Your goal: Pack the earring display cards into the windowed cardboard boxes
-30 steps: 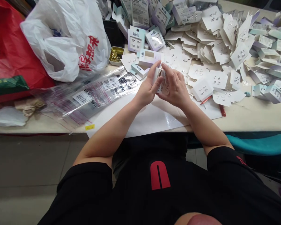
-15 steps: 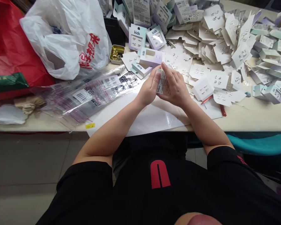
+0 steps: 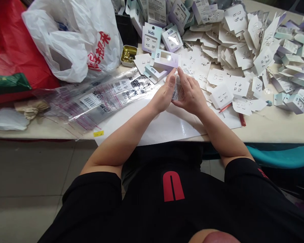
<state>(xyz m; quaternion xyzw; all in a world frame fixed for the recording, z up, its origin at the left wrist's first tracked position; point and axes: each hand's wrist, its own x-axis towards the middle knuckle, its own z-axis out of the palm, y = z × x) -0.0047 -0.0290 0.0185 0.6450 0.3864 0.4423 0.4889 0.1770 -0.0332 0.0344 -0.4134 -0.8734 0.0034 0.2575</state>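
Between my two hands a small box with printed text (image 3: pixel 176 90) is held upright, partly covered by fingers. My left hand (image 3: pixel 165 93) presses on its left side with the thumb up. On its right side my right hand (image 3: pixel 191 91) is wrapped round it, fingertips near the top edge. Just beyond the hands lie a lilac kids box (image 3: pixel 168 58) with a cut-out window and another kids box (image 3: pixel 155 72). Two kids boxes with earrings, one on the left (image 3: pixel 151 37) and one on the right (image 3: pixel 172 38), lean behind them. White earring cards (image 3: pixel 221 96) are spread to the right.
A red bag (image 3: pixel 12 60) and a white plastic bag (image 3: pixel 66 40) stand at the left. Clear zip bags (image 3: pixel 98 99) lie before them, with a small gold tin (image 3: pixel 128 55) beyond. Heaped cards and boxes (image 3: pixel 291 67) cover the right. A red pen (image 3: pixel 242 119) lies near the front edge.
The view has shifted slightly, so the table's things sit a little differently in the picture. Both hands keep hold of the small box, which is now more covered by my left thumb and fingers.
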